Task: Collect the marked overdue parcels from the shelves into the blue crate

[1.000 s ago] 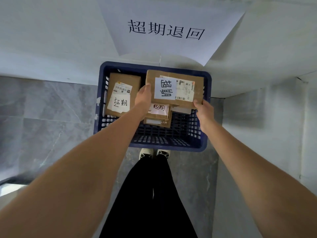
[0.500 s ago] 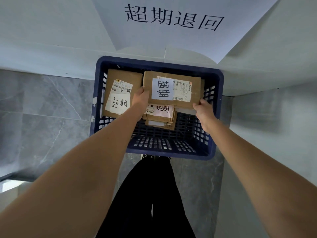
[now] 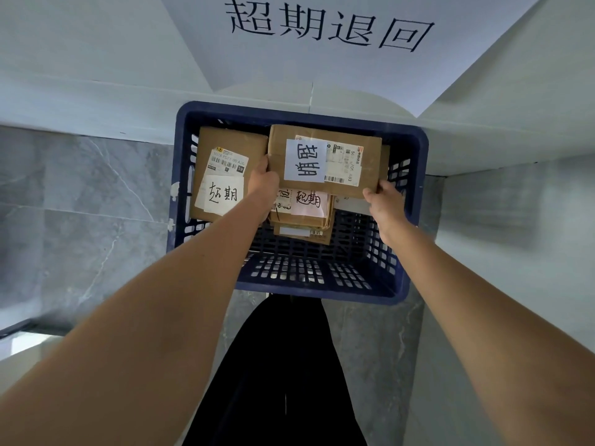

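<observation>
I've got the marked parcel (image 3: 325,160) over the blue crate (image 3: 418,162), my left hand (image 3: 264,181) clamped on its left edge, my right hand (image 3: 384,201) pinching the near right corner. It sits above a stack of parcels (image 3: 302,214), beside a flat parcel (image 3: 225,175) at the left wall. If I let go unevenly, I reckon it tips off that narrower stack. I can't tell whether it rests on the stack yet; my fingers underneath are hidden, and the wall sign (image 3: 328,27) is cut off above.

Grey marble floor (image 3: 80,220); white wall (image 3: 96,59).
</observation>
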`<state>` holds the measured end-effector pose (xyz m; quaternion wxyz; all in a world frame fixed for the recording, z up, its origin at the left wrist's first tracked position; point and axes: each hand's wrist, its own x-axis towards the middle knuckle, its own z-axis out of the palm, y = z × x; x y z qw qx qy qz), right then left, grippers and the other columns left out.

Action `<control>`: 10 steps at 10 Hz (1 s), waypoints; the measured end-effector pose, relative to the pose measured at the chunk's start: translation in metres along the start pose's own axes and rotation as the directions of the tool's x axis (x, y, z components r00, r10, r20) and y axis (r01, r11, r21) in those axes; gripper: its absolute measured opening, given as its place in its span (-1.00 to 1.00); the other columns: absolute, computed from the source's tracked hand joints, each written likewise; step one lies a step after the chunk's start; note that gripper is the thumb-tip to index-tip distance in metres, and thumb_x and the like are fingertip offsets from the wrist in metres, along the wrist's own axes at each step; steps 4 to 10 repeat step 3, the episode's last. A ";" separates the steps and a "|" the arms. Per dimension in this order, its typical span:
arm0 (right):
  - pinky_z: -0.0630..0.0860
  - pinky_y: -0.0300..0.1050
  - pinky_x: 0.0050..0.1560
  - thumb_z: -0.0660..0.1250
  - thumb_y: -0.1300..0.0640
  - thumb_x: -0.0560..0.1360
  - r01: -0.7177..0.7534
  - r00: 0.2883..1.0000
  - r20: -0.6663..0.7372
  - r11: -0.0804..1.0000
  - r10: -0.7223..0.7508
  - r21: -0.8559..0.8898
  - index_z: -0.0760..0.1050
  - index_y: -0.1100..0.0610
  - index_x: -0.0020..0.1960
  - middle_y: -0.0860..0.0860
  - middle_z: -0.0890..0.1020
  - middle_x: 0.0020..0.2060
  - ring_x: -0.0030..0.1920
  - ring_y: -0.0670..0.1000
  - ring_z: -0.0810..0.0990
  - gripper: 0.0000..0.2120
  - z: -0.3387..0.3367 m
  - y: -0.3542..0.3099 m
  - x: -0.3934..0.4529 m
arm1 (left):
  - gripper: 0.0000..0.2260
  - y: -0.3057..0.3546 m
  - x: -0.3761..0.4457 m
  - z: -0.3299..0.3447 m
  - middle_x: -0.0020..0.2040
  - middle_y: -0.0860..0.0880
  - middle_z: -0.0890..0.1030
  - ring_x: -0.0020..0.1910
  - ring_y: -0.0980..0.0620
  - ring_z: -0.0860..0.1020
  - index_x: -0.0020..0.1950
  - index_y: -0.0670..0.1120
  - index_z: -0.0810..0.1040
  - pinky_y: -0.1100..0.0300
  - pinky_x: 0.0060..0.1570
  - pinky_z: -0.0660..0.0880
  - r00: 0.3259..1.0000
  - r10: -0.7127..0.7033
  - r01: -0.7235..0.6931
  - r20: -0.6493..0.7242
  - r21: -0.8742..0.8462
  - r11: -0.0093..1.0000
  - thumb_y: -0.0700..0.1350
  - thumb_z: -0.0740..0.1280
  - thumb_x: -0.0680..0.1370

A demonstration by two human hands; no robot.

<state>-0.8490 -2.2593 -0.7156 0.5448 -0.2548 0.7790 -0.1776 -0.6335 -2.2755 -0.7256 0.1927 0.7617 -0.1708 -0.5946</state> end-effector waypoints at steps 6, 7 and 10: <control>0.36 -0.20 0.09 0.17 0.24 0.63 0.057 0.998 -0.027 0.995 -0.060 -0.080 0.32 0.13 0.44 0.06 0.53 0.31 0.25 0.03 0.50 -0.62 0.000 -0.006 -0.005 | -0.51 0.000 -0.013 -0.001 0.16 0.02 0.56 -0.08 0.03 0.57 0.47 0.00 0.29 0.14 -0.21 0.58 0.975 0.212 -0.191 -0.073 0.223 0.956 -0.34 0.02 0.58; 0.36 -0.20 0.09 0.17 0.24 0.63 0.057 0.998 -0.027 0.995 -0.060 -0.080 0.32 0.13 0.44 0.06 0.53 0.31 0.25 0.03 0.50 -0.62 0.000 -0.006 -0.005 | -0.51 0.000 -0.013 -0.001 0.16 0.02 0.56 -0.08 0.03 0.57 0.47 0.00 0.29 0.14 -0.21 0.58 0.975 0.212 -0.191 -0.073 0.223 0.956 -0.34 0.02 0.58; 0.36 -0.20 0.09 0.17 0.24 0.63 0.057 0.998 -0.027 0.995 -0.060 -0.080 0.32 0.13 0.44 0.06 0.53 0.31 0.25 0.03 0.50 -0.62 0.000 -0.006 -0.005 | -0.51 0.000 -0.013 -0.001 0.16 0.02 0.56 -0.08 0.03 0.57 0.47 0.00 0.29 0.14 -0.21 0.58 0.975 0.212 -0.191 -0.073 0.223 0.956 -0.34 0.02 0.58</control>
